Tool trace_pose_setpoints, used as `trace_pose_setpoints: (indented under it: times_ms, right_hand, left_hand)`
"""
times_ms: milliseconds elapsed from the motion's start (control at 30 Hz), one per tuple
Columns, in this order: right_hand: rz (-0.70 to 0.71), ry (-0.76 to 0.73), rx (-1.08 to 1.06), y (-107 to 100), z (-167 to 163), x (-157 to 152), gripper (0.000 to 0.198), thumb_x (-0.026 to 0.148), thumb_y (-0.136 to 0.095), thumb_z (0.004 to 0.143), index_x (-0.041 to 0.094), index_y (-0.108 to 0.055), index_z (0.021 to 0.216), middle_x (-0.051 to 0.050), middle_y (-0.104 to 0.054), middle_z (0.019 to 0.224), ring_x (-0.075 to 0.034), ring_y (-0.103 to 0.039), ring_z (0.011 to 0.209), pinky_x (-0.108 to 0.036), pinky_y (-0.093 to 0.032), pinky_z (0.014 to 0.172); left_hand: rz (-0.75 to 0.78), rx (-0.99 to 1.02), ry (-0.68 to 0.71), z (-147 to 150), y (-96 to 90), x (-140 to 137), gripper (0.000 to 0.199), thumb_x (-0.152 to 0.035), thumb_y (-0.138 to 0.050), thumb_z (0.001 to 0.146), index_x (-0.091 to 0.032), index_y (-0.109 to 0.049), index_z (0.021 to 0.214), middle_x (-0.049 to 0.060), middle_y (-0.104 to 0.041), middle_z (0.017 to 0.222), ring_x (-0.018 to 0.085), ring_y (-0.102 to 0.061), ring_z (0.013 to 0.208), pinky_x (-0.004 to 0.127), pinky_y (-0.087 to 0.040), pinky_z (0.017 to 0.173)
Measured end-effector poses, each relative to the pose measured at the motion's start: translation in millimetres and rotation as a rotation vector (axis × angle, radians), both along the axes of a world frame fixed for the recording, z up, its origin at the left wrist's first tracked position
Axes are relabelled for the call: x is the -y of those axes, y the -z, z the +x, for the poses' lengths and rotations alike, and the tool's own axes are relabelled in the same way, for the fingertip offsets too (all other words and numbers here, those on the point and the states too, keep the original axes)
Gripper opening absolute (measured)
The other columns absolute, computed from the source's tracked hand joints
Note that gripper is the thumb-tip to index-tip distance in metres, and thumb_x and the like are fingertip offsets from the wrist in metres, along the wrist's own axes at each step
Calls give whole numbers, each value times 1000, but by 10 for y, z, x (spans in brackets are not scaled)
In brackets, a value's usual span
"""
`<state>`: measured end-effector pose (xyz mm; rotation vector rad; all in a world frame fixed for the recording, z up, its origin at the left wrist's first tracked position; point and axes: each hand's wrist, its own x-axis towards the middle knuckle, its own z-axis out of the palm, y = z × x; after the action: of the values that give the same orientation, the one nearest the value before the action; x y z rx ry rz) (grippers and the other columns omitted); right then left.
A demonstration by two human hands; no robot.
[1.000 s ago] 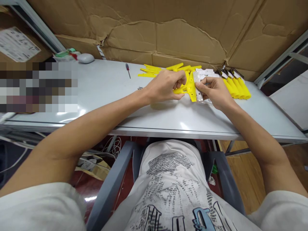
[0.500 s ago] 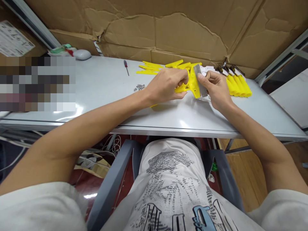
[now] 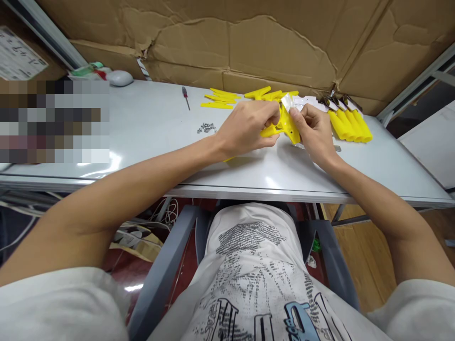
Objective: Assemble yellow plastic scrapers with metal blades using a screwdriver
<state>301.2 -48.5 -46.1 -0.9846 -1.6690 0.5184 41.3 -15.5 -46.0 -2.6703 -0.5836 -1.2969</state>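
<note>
My left hand (image 3: 249, 124) is closed around a yellow plastic scraper handle (image 3: 292, 129), its wide head pointing right. My right hand (image 3: 314, 130) pinches a thin, shiny piece (image 3: 287, 101), apparently a scraper blade, against that head; the fingers hide most of it. Behind my hands lie yellow T-shaped handles (image 3: 258, 93) and a stack of flat yellow strips (image 3: 218, 98). A heap of small screws (image 3: 206, 128) is left of my left hand. Beyond my right wrist, the end of a grey metal strip (image 3: 337, 148) shows on the table.
A small screwdriver (image 3: 186, 98) lies at the back of the white table (image 3: 159, 137). Several yellow tubular handles (image 3: 350, 127) with dark-tipped parts stand at right. A computer mouse (image 3: 120, 78) is at back left. Cardboard (image 3: 227, 47) walls the rear.
The grey plate beside the scraper head now shows as a pale, shiny piece, more covered by my right fingers. The head has tilted slightly. A grey strip end shows by my right wrist.
</note>
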Motion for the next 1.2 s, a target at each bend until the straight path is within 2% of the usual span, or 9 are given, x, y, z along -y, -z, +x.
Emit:
trace_pose_setpoints:
  times_ms: [200,400,600,700,800,900,1000,1100,1200]
  right_hand:
    - [149,140,106,-30,29,36,100,110,-71,113,27,-36,69,0,-32,72,-19,-42,71,-38,-48,69]
    - [134,159,222,-82,58,48,102,114,-63,114,26,-50,65,-4,-50,72,-20,-48,74,-41,-51,76]
    - [159,125,196,-113,45,89,96,105,-69,119,26,-53,66,-4,-53,73,-19,-53,72,-40,-57,77]
    - [69,52,105,-126,11,85,87,110,-80,108,27,-66,83,0,-56,74,-18,-57,71,-35,-54,67]
    - [-111,-59,5,-166,-16,96,82,109,-94,97,29,-75,104,2,-63,74,-19,-65,66,-32,-52,56]
    - [-253,-114,-79,-213,-39,131,76,99,-103,97,29,-74,107,0,-75,79,-24,-83,74,-32,-65,59]
    - [-342,-122,-156,-230,-60,155,65,85,-106,105,28,-74,106,-2,-80,83,-27,-91,82,-34,-76,67]
    - [-429,-129,-221,-221,-70,148,54,68,-106,112,27,-73,103,-2,-81,81,-27,-93,79,-37,-81,69]
    - [-499,-130,-255,-229,-68,141,47,54,-106,114,26,-72,98,-3,-81,78,-27,-92,75,-37,-82,69]
  left_hand:
    - [4,26,-13,12,12,-21,16,-21,-77,103,-28,-65,109,8,-83,102,33,-83,92,47,-56,87]
    - [33,16,-5,1,11,-21,14,-20,-74,103,-28,-66,111,8,-84,107,34,-85,97,49,-60,90]
    - [35,-39,-30,-4,-8,9,16,-19,-76,103,-29,-71,115,8,-84,109,35,-86,103,52,-65,96]
    - [30,-51,-49,-3,0,5,18,-18,-78,101,-29,-72,115,8,-84,111,36,-87,106,53,-66,99]
    - [11,-64,-53,-1,4,8,16,-20,-79,101,-28,-74,113,8,-84,110,37,-87,107,53,-66,100]
    - [-56,-68,-17,-11,-59,37,11,-25,-83,104,-28,-76,111,7,-85,106,34,-86,102,51,-66,100]
    - [-206,-59,95,-87,-220,-3,16,-41,-89,111,-28,-79,109,5,-88,100,28,-84,90,45,-65,90]
    - [-300,26,115,-314,-398,-293,25,-53,-84,117,-30,-84,107,4,-93,100,24,-80,86,42,-62,82]
    - [-379,-69,-4,-704,-440,-845,20,-54,-91,106,-35,-87,103,-5,-90,88,18,-70,77,42,-55,79]
